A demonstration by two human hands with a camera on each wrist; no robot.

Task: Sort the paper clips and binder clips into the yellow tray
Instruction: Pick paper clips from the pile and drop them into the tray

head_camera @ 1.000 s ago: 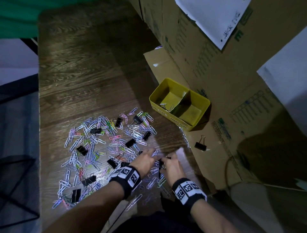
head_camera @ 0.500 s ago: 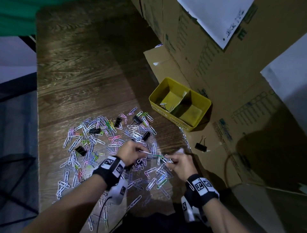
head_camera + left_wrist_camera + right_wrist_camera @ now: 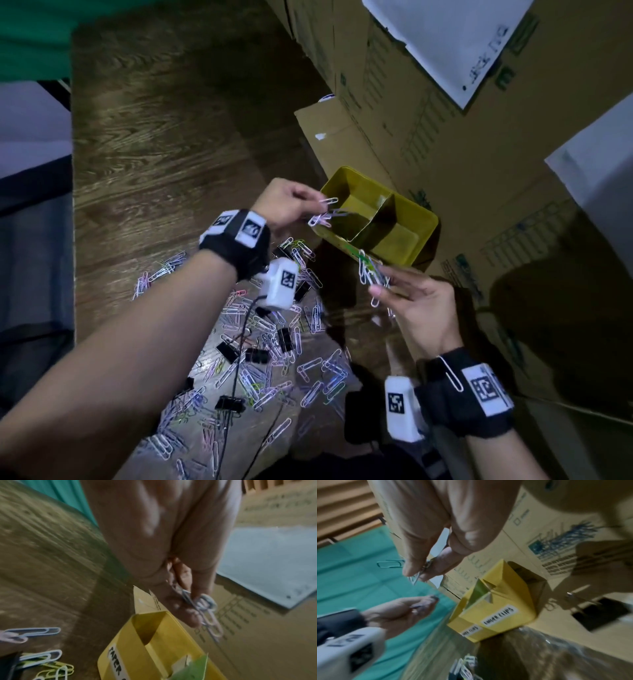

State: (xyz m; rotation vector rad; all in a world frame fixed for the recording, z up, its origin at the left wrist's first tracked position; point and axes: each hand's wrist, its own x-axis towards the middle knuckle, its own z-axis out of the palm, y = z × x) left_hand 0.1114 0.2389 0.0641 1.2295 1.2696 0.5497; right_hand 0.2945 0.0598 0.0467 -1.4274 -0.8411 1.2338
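Head view: left hand (image 3: 284,205) pinching paper clips (image 3: 325,214) over yellow tray (image 3: 426,236); right hand (image 3: 416,305) pinching another bunch (image 3: 370,272). Light, slippery wire, probably tangling; taking bundles mid-length.

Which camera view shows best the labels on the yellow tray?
The right wrist view: both labels on the yellow tray face it. The left wrist view shows only one label, cut off. The head view shows none legibly.
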